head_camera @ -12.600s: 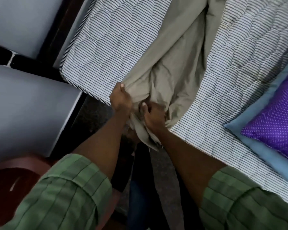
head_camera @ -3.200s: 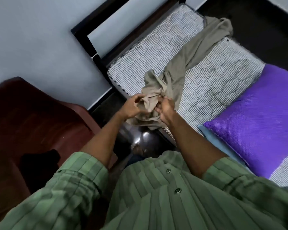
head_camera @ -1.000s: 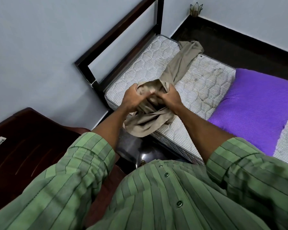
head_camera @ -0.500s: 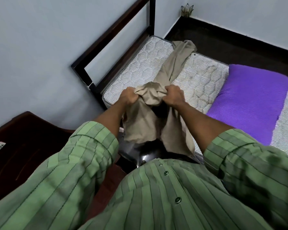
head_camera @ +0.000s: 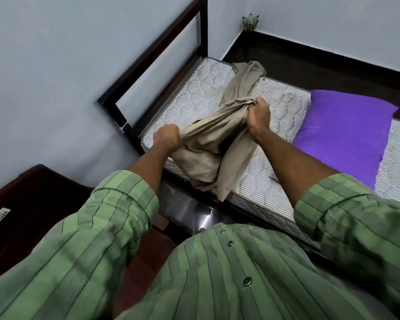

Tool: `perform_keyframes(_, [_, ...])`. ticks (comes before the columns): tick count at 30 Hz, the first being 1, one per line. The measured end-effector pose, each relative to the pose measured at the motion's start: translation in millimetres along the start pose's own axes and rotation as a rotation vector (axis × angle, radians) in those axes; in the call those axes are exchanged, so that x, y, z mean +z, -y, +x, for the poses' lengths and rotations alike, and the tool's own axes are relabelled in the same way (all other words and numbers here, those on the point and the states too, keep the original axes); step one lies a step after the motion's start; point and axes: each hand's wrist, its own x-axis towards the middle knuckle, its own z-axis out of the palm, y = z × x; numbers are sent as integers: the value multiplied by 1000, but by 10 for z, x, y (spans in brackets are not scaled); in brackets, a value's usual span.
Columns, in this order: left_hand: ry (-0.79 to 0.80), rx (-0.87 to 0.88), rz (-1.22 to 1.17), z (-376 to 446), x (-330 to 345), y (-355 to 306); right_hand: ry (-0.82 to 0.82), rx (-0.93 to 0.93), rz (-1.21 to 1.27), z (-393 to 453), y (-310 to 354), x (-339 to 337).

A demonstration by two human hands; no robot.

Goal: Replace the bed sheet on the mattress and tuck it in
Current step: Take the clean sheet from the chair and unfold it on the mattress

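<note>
A bunched beige bed sheet (head_camera: 208,144) lies in a long rope across the bare striped quilted mattress (head_camera: 194,98), from the far edge to the near corner, where a fold hangs over the side. My left hand (head_camera: 166,138) grips the sheet at the near left corner of the mattress. My right hand (head_camera: 260,113) grips it further up, above the middle of the mattress. The stretch of sheet between my fists is pulled taut.
A purple pillow (head_camera: 346,132) lies on the right part of the mattress. The dark bed frame rail (head_camera: 153,54) stands against the grey wall. A dark wooden piece of furniture (head_camera: 21,211) is at the lower left. A small ornament (head_camera: 249,23) sits in the far floor corner.
My hands have moved apart along the sheet: the left toward the near left corner, the right up and right over the mattress. The sheet between them has stretched out.
</note>
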Motion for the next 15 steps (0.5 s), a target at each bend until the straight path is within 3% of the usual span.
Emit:
perform_keyframes(3, [31,-61,-128,30,25,71,-101,48,-117,85,-56,-150])
perform_keyframes(7, [13,-52,-663,153,-29,-94,89,164,-566,103,-358,-180])
perform_keyframes(9, [35,29,-813,177,-93,-290,211,0,-609,-33,-410,-80])
perform_keyframes(12, [151,179,-830,193,-181,-557,502,-426,-457,-240,-315,185])
perform_keyframes(15, [209,275,-788,226,-216,-697,576,-456,-309,-315,-81,412])
